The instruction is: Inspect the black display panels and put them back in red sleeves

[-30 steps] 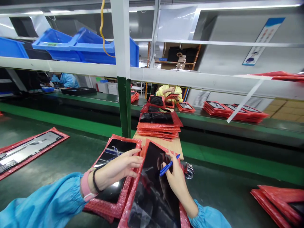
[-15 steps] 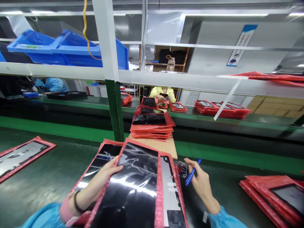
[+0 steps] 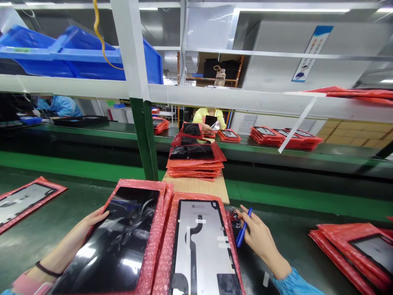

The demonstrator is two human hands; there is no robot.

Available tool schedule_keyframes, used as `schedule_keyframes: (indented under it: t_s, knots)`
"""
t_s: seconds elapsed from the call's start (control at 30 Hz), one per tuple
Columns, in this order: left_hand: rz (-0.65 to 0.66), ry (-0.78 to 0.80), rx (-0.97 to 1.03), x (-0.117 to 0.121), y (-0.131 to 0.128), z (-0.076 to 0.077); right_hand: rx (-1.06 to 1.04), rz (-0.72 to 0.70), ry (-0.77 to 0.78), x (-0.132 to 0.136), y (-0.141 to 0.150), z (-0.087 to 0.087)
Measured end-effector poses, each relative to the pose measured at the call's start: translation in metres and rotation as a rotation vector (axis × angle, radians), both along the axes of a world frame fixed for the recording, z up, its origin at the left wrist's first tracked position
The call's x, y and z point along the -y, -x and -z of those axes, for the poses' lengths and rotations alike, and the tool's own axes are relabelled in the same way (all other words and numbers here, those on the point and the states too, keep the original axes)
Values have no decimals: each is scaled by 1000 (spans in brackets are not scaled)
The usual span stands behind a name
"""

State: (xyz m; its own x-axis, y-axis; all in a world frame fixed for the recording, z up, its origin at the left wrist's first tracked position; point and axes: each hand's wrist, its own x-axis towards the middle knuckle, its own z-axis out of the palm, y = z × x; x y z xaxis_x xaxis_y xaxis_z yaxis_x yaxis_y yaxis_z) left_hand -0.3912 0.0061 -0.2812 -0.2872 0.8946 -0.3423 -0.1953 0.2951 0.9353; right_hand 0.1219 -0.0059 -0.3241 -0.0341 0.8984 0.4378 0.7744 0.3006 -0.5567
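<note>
My left hand (image 3: pixel 89 223) grips the left edge of a glossy black screen panel (image 3: pixel 116 241) that lies in red bubble wrap. To its right lies a second panel (image 3: pixel 201 250), grey back side up, also in red bubble wrap. My right hand (image 3: pixel 259 237) hovers just right of that panel with its fingers curled around a blue pen (image 3: pixel 243 232). A small metal clip (image 3: pixel 236 218) sits by the pen tip.
A wooden board (image 3: pixel 199 186) carries a stack of red-wrapped panels (image 3: pixel 195 162). More red stacks lie at the right (image 3: pixel 353 250), far right (image 3: pixel 284 137) and left (image 3: pixel 24 200). A green post (image 3: pixel 143 139) stands ahead. A person in yellow (image 3: pixel 208 116) works opposite.
The black panel that was raised in front of me has been laid to the left, uncovering the grey-backed panel. My left hand slid to its left edge; my right hand stayed put with the pen.
</note>
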Motion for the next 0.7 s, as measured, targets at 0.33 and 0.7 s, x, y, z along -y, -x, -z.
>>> schedule_keyframes:
  t_s: [0.33, 0.7]
  knots:
    - [240, -48, 21, -27, -23, -10, -505, -2, 74, 40, 21, -28]
    - [60, -370, -505, -34, -20, -16, -814, -175, 404, 75, 68, -42]
